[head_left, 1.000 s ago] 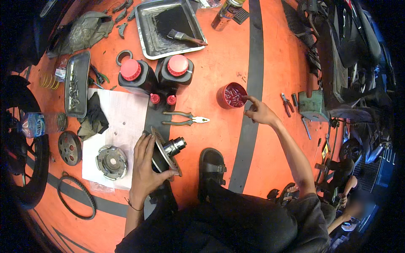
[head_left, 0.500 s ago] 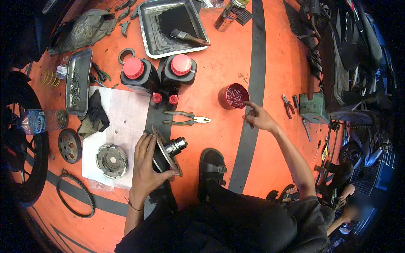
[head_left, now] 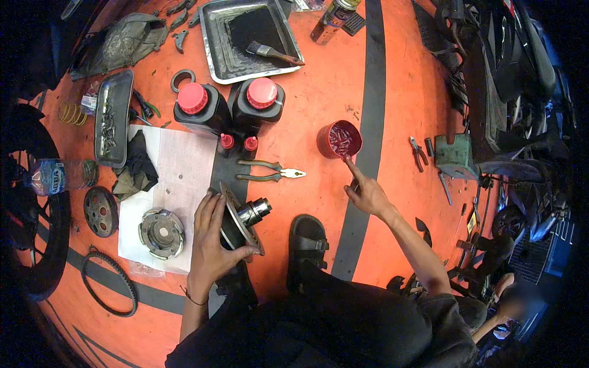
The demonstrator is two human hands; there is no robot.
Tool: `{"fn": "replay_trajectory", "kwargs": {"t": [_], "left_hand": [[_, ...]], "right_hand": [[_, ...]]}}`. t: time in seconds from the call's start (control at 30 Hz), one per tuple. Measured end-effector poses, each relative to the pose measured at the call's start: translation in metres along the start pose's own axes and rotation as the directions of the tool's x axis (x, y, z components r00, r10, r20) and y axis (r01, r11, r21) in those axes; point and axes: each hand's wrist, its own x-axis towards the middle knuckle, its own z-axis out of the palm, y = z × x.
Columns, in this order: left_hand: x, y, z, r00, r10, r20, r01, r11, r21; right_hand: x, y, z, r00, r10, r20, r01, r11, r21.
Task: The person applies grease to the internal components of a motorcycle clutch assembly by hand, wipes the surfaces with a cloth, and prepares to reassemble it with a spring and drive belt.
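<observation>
Gripping disc (head_left: 230,229) in left hand (head_left: 211,245), thumb and fingers clamped on its edge, shaft (head_left: 254,212) pointing right; disc tilted, between paper (head_left: 184,153) and sandal (head_left: 308,242); right hand (head_left: 369,197) beside red cup (head_left: 324,145), index out at near rim, others curled, can't tell if pinching; pliers (head_left: 281,173) left of cup

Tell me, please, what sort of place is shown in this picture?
It is probably a motorcycle repair workshop: a spoked wheel is at far left, a ribbed belt lies on the orange floor, and the left hand holds a disc-shaped metal part.
</observation>
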Motion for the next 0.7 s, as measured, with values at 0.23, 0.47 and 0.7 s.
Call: {"fn": "replay_trajectory", "kwargs": {"t": [0.23, 0.47, 0.7], "left_hand": [[0.002, 0.002, -0.002, 1.0, 0.007, -0.002, -0.007, 1.0, -0.004], [0.001, 0.002, 0.0, 1.0, -0.003, -0.014, 0.003, 1.0, 0.002], [0.005, 0.002, 0.002, 1.0, 0.001, -0.001, -0.001, 1.0, -0.01]], "right_hand": [[-0.003, 0.009, 0.006, 0.998, -0.02, 0.057, 0.01, 0.986, 0.164], [-0.007, 0.006, -0.004, 0.984, 0.093, 0.151, -0.174, 0.354, 0.919], [0.007, 0.033, 0.001, 0.994, -0.029, 0.103, -0.107, -0.282, 0.953]]}}
